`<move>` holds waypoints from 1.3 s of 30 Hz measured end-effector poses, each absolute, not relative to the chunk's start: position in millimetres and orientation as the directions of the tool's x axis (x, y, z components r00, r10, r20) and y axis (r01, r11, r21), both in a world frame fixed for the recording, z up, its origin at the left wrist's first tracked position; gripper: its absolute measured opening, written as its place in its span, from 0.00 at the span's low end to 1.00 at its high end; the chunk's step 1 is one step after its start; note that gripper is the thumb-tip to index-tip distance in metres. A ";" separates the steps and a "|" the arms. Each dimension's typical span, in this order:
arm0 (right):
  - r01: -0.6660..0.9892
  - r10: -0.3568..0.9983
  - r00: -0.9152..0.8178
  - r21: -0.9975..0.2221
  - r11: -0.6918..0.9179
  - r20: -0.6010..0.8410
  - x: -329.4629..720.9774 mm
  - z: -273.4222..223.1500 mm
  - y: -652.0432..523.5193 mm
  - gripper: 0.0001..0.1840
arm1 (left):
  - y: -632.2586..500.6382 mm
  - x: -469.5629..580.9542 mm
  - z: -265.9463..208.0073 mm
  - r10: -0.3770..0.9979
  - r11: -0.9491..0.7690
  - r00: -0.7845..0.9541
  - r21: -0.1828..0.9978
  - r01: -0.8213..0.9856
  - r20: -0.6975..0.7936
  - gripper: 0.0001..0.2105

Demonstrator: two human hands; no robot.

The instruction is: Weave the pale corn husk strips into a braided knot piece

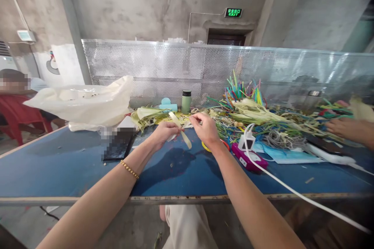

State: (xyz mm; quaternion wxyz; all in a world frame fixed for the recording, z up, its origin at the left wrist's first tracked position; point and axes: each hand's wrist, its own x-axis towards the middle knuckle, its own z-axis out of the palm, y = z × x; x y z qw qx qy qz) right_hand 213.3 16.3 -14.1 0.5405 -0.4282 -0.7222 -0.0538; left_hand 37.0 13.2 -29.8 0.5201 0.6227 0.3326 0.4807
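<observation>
My left hand (167, 131), with a beaded bracelet on its wrist, is closed on a pale, flat strip (186, 140) that looks like corn husk. Loops of the strip stick out above and below the fingertips. Close on the right, my right hand (204, 126) has thumb and forefinger pinched together beside the strip. A thin pale end seems to lie between those fingertips, though it is too small to make out surely. Both hands are above the blue tabletop (172, 179). Behind them lies a heap of pale green husks (152, 113).
A translucent plastic bag (84, 103) and a dark tablet-like object (118, 146) are on the left. At the back stands a green bottle (186, 102). To the right are colored pipe cleaners (242, 91), a purple power strip (248, 157) with a white cable, and another person's hand (344, 128).
</observation>
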 end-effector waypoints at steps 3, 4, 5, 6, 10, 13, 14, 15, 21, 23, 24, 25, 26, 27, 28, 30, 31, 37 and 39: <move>0.586 0.655 -0.184 -0.454 0.672 0.732 210.4 -11.8 12.5 0.18 | 4.4 39.3 -27.2 0.847 -0.280 0.468 0.960 -0.009 0.252 0.05; 0.524 0.695 -0.214 -0.520 0.675 0.686 209.3 -11.4 11.1 0.20 | 2.3 39.4 -26.4 0.834 -0.287 0.495 0.958 0.010 0.245 0.05; 0.452 0.725 -0.232 -0.588 0.671 0.648 208.2 -11.2 9.9 0.21 | 0.9 39.1 -25.8 0.825 -0.292 0.512 0.956 0.028 0.237 0.05; 0.376 0.746 -0.235 -0.649 0.661 0.624 207.3 -10.9 9.0 0.21 | 0.0 38.5 -25.3 0.821 -0.293 0.523 0.955 0.043 0.229 0.05; 0.230 0.760 -0.199 -0.725 0.650 0.618 206.0 -9.2 7.2 0.17 | 0.7 35.4 -24.8 0.816 -0.326 0.521 0.944 0.058 0.250 0.08; 0.296 0.724 -0.226 -0.662 0.688 0.652 205.0 -8.7 6.4 0.13 | 2.3 35.3 -25.7 0.820 -0.326 0.508 0.945 0.033 0.265 0.11; 0.327 0.704 -0.239 -0.627 0.707 0.669 204.3 -8.9 6.2 0.13 | 2.9 35.8 -26.1 0.829 -0.307 0.497 0.952 0.022 0.256 0.12; 0.355 0.680 -0.248 -0.589 0.726 0.690 203.4 -9.4 5.9 0.12 | 3.7 36.4 -26.5 0.843 -0.281 0.480 0.960 0.010 0.242 0.12; 0.490 0.487 -0.285 -0.311 0.814 0.826 199.1 -13.1 2.9 0.06 | 9.0 38.0 -28.1 0.931 -0.146 0.326 0.987 -0.072 0.161 0.11; 0.537 0.417 -0.336 -0.192 0.822 0.844 199.1 -14.0 1.5 0.08 | 10.1 37.6 -28.2 0.937 -0.131 0.314 0.988 -0.087 0.152 0.12; 0.551 0.388 -0.357 -0.144 0.822 0.850 199.3 -14.5 1.2 0.09 | 10.3 37.2 -28.0 0.937 -0.124 0.317 0.988 -0.092 0.147 0.13; 0.560 0.365 -0.368 -0.109 0.821 0.855 199.7 -15.1 1.3 0.09 | 10.3 36.7 -27.6 0.936 -0.118 0.320 0.988 -0.099 0.144 0.12; 0.567 0.348 -0.371 -0.086 0.819 0.861 200.1 -15.7 1.7 0.09 | 10.1 36.0 -26.9 0.935 -0.114 0.325 0.987 -0.110 0.144 0.12; 0.574 0.338 -0.366 -0.075 0.816 0.867 200.7 -16.4 2.4 0.09 | 9.7 35.1 -26.0 0.930 -0.111 0.336 0.986 -0.128 0.148 0.11; 0.580 0.333 -0.358 -0.072 0.812 0.872 201.2 -17.1 3.3 0.09 | 9.2 34.1 -24.9 0.923 -0.107 0.352 0.983 -0.149 0.154 0.09; 0.588 0.331 -0.341 -0.075 0.806 0.880 202.1 -18.3 5.1 0.09 | 8.2 31.9 -22.6 0.906 -0.097 0.390 0.977 -0.192 0.167 0.07; 0.590 0.328 -0.335 -0.075 0.804 0.883 202.5 -18.7 5.8 0.09 | 8.0 30.8 -21.8 0.901 -0.088 0.402 0.975 -0.203 0.165 0.06; 0.632 0.305 -0.350 -0.017 0.775 0.886 203.7 -19.3 4.9 0.09 | 12.6 27.3 -22.8 0.913 -0.005 0.401 0.984 -0.180 0.078 0.04; 0.650 0.303 -0.399 0.034 0.759 0.865 203.9 -19.3 3.3 0.11 | 13.9 26.8 -23.5 0.907 -0.001 0.413 0.979 -0.206 0.088 0.04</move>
